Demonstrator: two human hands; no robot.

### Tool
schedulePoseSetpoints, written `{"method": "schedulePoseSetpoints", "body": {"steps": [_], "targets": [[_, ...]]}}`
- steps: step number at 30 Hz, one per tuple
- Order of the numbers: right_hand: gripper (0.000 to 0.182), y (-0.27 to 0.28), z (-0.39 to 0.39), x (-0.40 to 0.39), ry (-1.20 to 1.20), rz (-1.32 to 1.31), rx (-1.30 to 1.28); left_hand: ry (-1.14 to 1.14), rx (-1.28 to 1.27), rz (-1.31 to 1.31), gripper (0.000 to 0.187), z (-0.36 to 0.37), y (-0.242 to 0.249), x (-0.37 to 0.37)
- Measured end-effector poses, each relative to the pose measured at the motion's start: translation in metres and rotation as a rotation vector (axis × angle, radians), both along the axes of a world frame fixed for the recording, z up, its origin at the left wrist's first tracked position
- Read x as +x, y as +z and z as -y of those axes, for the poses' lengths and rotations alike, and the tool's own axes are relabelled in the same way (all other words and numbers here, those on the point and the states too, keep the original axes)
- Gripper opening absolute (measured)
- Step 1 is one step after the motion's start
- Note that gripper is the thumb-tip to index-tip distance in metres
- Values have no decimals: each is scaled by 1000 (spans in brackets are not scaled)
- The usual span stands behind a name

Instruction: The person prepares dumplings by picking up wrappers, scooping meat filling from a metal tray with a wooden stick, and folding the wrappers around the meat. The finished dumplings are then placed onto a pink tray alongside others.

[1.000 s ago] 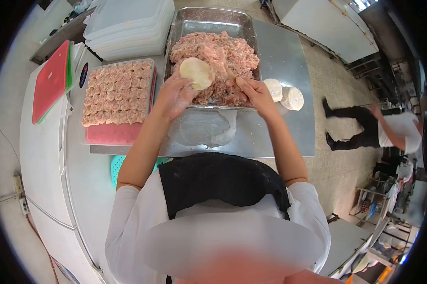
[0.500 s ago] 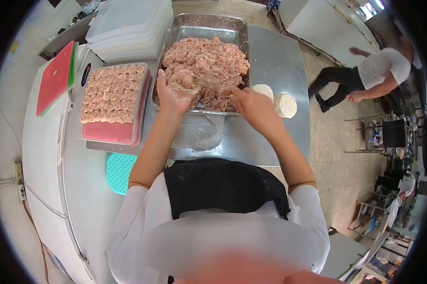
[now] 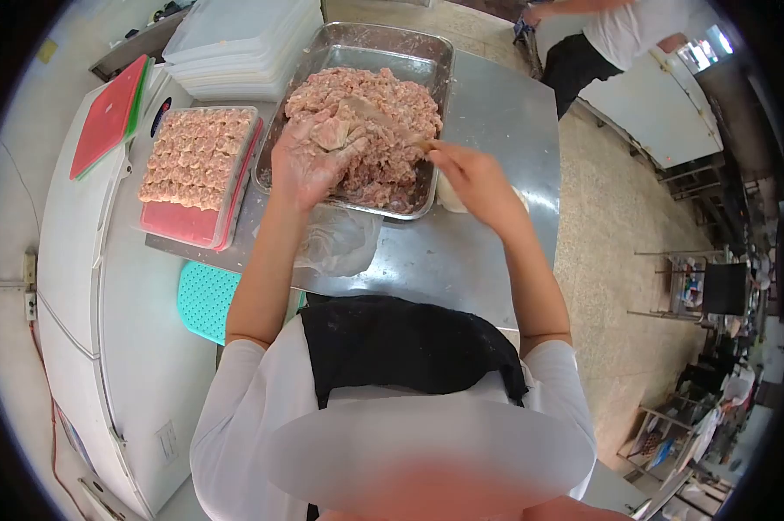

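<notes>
Ground meat (image 3: 366, 91) fills much of a deep metal tray (image 3: 439, 65). Over the tray's left side, my left hand (image 3: 303, 165) has its palm up and holds a small wrapper (image 3: 333, 133) with meat on it. My right hand (image 3: 472, 178) is closed on the handle of a flat spatula (image 3: 379, 119), whose blade reaches over the meat beside the wrapper. Rows of filled dumplings (image 3: 202, 148) sit on a red sheet (image 3: 179, 220) in a shallow box to the left. Round white wrappers (image 3: 450, 196) lie partly hidden behind my right hand.
Stacked translucent lids (image 3: 235, 43) stand at the back left. A plastic bag (image 3: 344, 243) lies before the tray on the metal table (image 3: 505, 113). Red and green boards (image 3: 109, 117) rest on a white freezer; a turquoise basket (image 3: 208, 300) is below. Another person (image 3: 613, 43) is at the upper right.
My left hand has come further over the tray, with the wrapper and meat lying flatter on it. The spatula blade now points up and left. The other person has moved up toward the view's top.
</notes>
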State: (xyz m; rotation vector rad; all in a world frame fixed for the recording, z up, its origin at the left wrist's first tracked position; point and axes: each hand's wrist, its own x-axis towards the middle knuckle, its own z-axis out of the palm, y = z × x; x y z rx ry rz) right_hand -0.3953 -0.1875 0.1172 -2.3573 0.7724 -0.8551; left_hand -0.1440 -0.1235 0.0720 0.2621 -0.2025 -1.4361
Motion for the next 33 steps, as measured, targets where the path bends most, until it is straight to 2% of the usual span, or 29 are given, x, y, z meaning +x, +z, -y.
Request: {"method": "schedulePoseSetpoints", "body": {"steps": [1, 2, 3, 5, 6, 8, 10, 12, 15, 16, 17, 18, 19, 21, 22, 24, 25, 27, 28, 29, 31, 32, 33], "targets": [[30, 2, 3, -6, 9, 3, -4, -34, 25, 273, 53, -3, 5, 1], [32, 6, 3, -14, -12, -53, 205, -70, 54, 545, 55, -6, 11, 0], [33, 10, 2, -19, -35, -111, 415, -64, 55, 546, 55, -8, 16, -1], [33, 12, 3, -24, 44, -134, 487, 33, 116, 1160, 62, -12, 23, -2], [33, 13, 2, -26, 115, -157, 560, 37, 121, 1160, 62, -11, 24, -2], [34, 22, -1, -26, 145, -179, 527, 183, -52, 1666, 56, -7, 27, 0], [34, 22, -5, -23, 170, -198, 493, 127, -28, 1702, 51, -7, 28, 3], [34, 7, -8, -14, 173, -195, 286, 67, -20, 1734, 47, -3, 31, 7], [31, -29, 3, -5, 214, -98, 182, -34, -241, 1735, 39, 5, 32, 12], [31, -23, 5, -5, 176, -92, 169, 14, -140, 1846, 38, 5, 24, 13], [28, -14, 7, -5, 85, -248, 55, 66, -42, 1951, 37, 8, 15, 14], [25, -8, 7, -6, -10, -406, -52, -73, 85, 1808, 37, 13, 9, 17], [25, -5, 0, -5, -58, -406, -58, -90, 33, 1811, 37, 18, -4, 19], [21, 0, -19, 3, -131, -251, -226, 84, 206, 1257, 44, 25, -28, 25], [21, -10, -17, 10, -169, -255, -242, 65, 165, 1257, 44, 30, -31, 32], [23, -55, -8, 15, -112, -301, -40, -102, 72, 1535, 56, 36, -31, 41], [23, -62, -6, 9, -146, -300, -49, -117, 36, 1537, 56, 33, -28, 39], [23, -65, 10, -4, -203, -511, -10, -165, -10, 1566, 66, 29, -14, 42], [24, -55, 5, -8, -192, -516, 64, -276, -10, 1551, 69, 19, 16, 38], [24, -46, -4, -12, -206, -513, 64, -285, -23, 1555, 69, 21, 17, 40], [26, -29, -24, -12, -289, -212, 58, -138, -216, 1666, 74, 23, 16, 47], [26, -25, -35, -4, -290, -212, 56, -137, -219, 1666, 74, 25, 12, 48], [27, -23, -45, 6, -308, -87, 22, -97, -267, 1679, 77, 29, 10, 46]]}}
